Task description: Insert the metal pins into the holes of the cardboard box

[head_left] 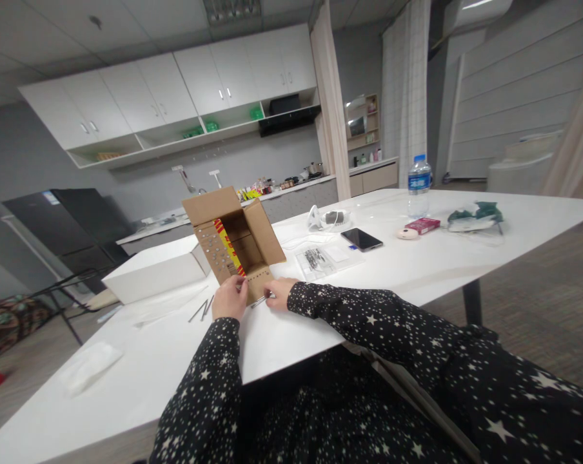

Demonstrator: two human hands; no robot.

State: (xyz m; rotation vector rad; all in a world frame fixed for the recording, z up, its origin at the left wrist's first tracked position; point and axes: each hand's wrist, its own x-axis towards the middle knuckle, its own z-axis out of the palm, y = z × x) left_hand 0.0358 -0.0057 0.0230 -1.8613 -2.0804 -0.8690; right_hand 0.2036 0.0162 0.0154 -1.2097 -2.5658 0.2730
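The left hand (230,298) has its fingers curled onto the near flap of the carton (236,241), pinching its edge. The right hand (280,292), just right of it, lies on the table (417,264) with fingers closed around a thin metal rod (261,300) (its grip is partly hidden). The carton stands open, tilted, with small holes in its left flap. More rods (202,310) lie left of the hands. A white box (156,269) sits further left; a phone (362,239) and bottle (419,185) lie far right.

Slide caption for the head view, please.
Both hands, left hand and right hand, rest at an open cardboard box on a white table; metal rods lie beside.
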